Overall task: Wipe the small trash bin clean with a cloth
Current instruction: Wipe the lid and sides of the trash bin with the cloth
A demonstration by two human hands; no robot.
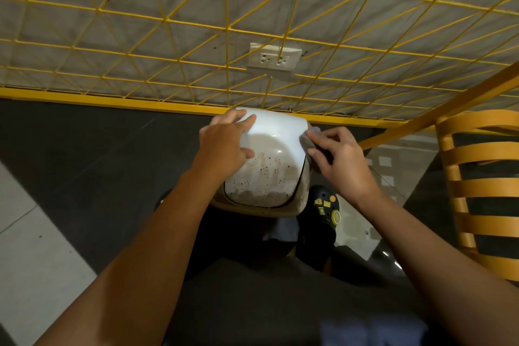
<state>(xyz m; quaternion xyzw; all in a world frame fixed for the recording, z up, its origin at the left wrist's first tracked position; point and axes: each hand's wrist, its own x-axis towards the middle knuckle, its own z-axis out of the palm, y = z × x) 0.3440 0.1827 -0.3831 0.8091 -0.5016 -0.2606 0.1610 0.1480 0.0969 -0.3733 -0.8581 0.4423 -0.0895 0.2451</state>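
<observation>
Half of the lid (269, 132), roughly, is looking clean: the far part of the white swing top is shining plain, while the near part is carrying brown specks and a smeared brown band along its near edge. The small trash bin (254, 210) is standing on the dark floor (84, 166). Its far side is sitting right against the yellow rail (112, 98) at the floor's far edge, under the wire grid (227, 28) and the wall socket (275, 57), just beyond the person's shoe (327, 212).

The left hand (224, 146) is lying spread on the lid's left side, fingers straight across the far left corner and thumb resting near the specks, apparently steadying it. The right hand (341, 161) is pinching a grey cloth (312, 136) between thumb and fingertips and is pressing it against the bin's right edge, where lid meets body.

I am judging the wipe as partway: the soiled near half, the beige rim in front and the outer walls, mostly hidden from this view, are all waiting. 1 wooden chair (477, 177) is standing at the right, well apart from the bin.
</observation>
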